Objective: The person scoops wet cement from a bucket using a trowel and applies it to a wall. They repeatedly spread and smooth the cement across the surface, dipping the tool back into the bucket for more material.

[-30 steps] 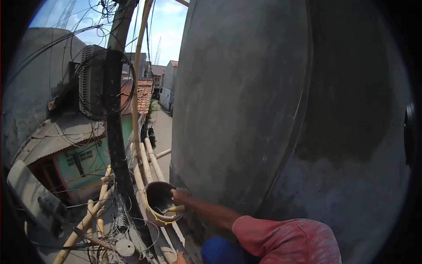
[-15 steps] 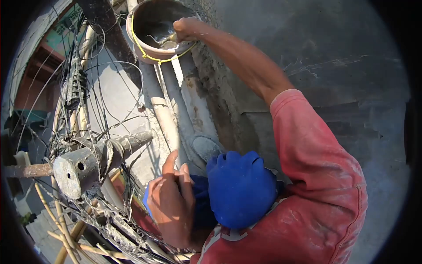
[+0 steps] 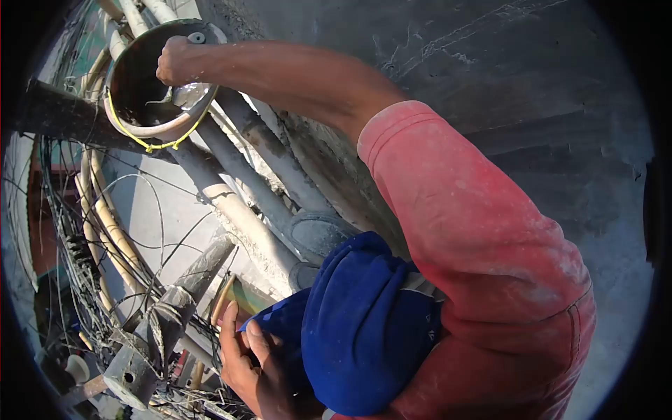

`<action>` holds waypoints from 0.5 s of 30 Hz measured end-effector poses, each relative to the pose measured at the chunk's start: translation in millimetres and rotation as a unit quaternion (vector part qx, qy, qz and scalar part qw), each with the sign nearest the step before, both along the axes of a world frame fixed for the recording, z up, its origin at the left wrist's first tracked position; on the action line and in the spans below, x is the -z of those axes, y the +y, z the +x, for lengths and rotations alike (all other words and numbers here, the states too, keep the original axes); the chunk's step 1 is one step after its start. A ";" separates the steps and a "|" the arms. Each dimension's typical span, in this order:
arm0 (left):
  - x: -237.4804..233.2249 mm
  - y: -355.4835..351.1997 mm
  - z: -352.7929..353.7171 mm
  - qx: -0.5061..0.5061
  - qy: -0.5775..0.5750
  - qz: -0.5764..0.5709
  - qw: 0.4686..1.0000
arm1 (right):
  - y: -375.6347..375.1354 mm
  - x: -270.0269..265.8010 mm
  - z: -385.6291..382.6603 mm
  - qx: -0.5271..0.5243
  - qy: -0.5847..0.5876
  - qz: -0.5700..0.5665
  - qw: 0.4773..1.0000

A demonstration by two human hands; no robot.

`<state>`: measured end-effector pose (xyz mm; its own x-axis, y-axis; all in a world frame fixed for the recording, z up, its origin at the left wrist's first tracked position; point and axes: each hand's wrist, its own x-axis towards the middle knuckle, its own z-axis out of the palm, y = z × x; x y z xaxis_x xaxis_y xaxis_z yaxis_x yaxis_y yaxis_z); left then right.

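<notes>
My right hand (image 3: 175, 63) is closed over a dark round bucket (image 3: 159, 131) with a yellow cord along its rim. Below the fist, inside the bucket, a shiny metal tool like a trowel (image 3: 190, 96) shows; the fist hides its grip. At the lower left, my left hand (image 3: 245, 350) has its thumb and forefinger raised and apart, with nothing visible between them. It is beside blue cloth (image 3: 357, 325), and its other fingers are partly hidden.
Grey and pale pipes (image 3: 245, 220) run diagonally below the bucket. Tangled wires and bamboo poles (image 3: 115, 227) are at left, with a cement-crusted metal cylinder (image 3: 133, 371) on a bar. A grey plastered wall (image 3: 511, 91) fills the upper right.
The view has turned and shifted. The bucket and my right hand appear farther left, and my left hand appears lower. More blue cloth shows, and the tool's shiny part is more visible.
</notes>
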<state>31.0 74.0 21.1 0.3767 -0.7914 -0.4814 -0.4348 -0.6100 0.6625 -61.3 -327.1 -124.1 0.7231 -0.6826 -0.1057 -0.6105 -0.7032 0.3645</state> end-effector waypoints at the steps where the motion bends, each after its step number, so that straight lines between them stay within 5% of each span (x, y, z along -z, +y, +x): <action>1: -1.7 -1.2 -2.4 0.000 -0.001 0.001 1.000 | 0.2 -11.2 0.8 0.008 0.003 -0.036 0.999; 4: -0.1 0.0 1.0 -0.027 0.014 0.011 0.999 | -10.9 -16.3 2.3 0.025 -0.002 -0.098 0.995; 6: 10.6 7.4 13.9 0.071 -0.038 -0.027 0.996 | -34.9 3.5 8.3 0.011 0.009 -0.111 0.994; 8: 6.9 6.3 15.8 0.108 -0.088 -0.042 0.989 | -52.4 41.7 -14.0 -0.057 -0.152 -0.176 0.971; 10: 1.0 3.6 15.2 0.160 -0.178 -0.024 0.971 | -49.3 43.8 -25.5 -0.036 -0.095 -0.148 0.984; 15: 9.1 8.2 23.1 0.196 -0.151 -0.047 0.968 | -20.2 28.0 -18.7 -0.054 -0.131 -0.121 0.983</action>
<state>54.1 82.2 12.0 0.1508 -0.9368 -0.3158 -0.8031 -0.3023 0.5134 -80.0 -347.3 -152.1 0.7740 -0.5823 0.2489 -0.6316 -0.6817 0.3692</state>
